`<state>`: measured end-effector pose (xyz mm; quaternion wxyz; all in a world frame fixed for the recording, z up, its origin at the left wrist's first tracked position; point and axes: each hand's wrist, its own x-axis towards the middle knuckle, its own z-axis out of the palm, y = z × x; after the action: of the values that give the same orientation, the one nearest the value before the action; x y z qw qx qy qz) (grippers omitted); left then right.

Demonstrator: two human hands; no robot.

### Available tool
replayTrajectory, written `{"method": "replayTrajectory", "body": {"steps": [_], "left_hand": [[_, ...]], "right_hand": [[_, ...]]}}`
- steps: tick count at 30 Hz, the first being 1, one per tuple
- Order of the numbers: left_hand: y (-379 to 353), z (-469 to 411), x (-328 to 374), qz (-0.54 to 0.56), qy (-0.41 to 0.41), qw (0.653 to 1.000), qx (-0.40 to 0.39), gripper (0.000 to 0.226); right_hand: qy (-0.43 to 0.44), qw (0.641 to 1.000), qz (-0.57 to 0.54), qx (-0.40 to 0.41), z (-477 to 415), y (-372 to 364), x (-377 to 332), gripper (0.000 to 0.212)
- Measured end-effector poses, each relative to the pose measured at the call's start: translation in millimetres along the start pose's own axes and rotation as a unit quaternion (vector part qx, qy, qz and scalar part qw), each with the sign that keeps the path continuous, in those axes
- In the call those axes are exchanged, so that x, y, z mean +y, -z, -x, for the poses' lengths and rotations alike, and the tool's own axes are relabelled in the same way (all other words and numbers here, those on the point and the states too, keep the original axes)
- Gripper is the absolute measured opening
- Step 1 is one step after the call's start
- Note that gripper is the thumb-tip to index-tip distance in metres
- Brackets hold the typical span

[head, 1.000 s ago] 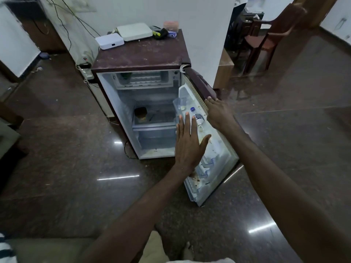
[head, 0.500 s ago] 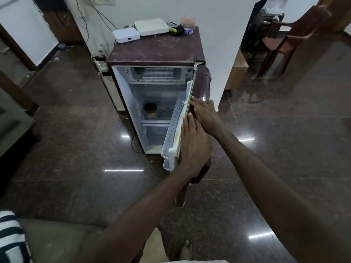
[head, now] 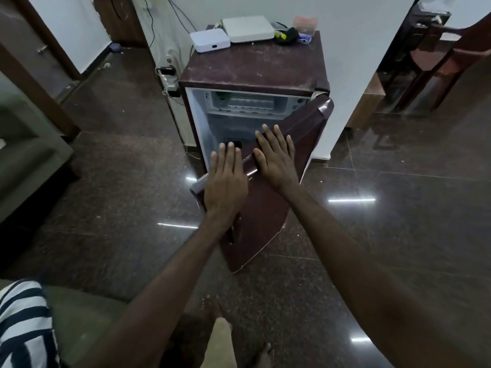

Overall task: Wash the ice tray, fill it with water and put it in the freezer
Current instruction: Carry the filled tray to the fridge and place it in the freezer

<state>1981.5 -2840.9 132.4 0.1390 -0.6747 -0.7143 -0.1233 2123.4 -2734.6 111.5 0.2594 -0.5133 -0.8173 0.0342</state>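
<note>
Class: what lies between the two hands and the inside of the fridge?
The door, partly shut; left hand and right hand lie flat on its outer face. The head view shows this.

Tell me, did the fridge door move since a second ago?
Yes. The door swung in toward the fridge, closing partway. A gap at the front is still open.

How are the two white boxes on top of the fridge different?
The small box is narrower than the big box. The small box looks bluish with a dark spot on its front; the big box is creamy white, no spot showing. The small box sits by the left edge of the fridge top; the big box sits further back. Both are flat with rounded corners.
</note>
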Motion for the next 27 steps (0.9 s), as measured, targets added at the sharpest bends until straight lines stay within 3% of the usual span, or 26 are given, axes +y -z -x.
{"method": "replayTrajectory", "body": {"steps": [4,7,27], "left_hand": [[-18,-49,-55,0.013,0.093,0.996,0.010,0.066],[-36,-86,-87,0.033,0.116,0.992,0.037,0.065],[-113,-270,-176,0.085,0.032,0.994,0.056,0.084]], "right_hand": [[-0.046,0.999,-0.007,0.024,-39,-29,-33,0.059],[-0.061,0.997,0.011,0.043,-67,-51,-45,0.060],[-0.161,0.975,0.112,0.101,-188,-118,-64,0.067]]}}
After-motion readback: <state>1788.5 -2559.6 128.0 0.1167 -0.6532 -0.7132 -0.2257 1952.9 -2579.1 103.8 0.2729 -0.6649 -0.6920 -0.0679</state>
